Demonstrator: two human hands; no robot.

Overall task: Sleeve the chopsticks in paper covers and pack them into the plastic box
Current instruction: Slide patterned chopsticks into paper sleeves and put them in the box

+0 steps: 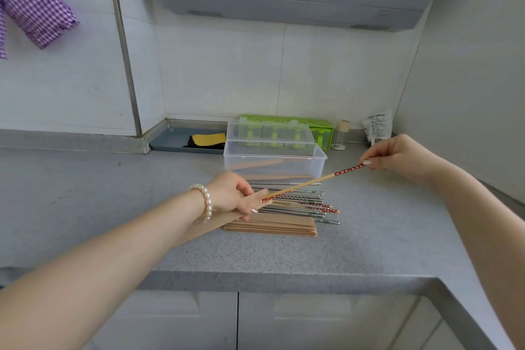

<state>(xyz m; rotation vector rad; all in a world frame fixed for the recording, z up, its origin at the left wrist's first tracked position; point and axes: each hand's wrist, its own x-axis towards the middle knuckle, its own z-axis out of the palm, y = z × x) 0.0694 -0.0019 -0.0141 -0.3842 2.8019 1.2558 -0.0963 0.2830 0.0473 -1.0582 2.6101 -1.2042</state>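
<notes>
My left hand (234, 196) holds a brown paper cover (208, 226) whose open mouth points right. My right hand (395, 156) pinches the red flowered end of a wooden chopstick (309, 182), and the chopstick's tip sits at the cover's mouth by my left fingers. Beneath them on the grey counter lie several loose chopsticks (298, 203), metal and wooden, beside a stack of paper covers (272, 226). Behind stands the clear plastic box (319, 162), lid open, with sleeved chopsticks inside.
A green perforated holder (324, 128) stands behind the box, with a small jar (341, 133) and a white packet (377, 126) to its right. A grey tray (170, 139) with a yellow sponge sits at the back left. The counter edge (284, 278) runs below.
</notes>
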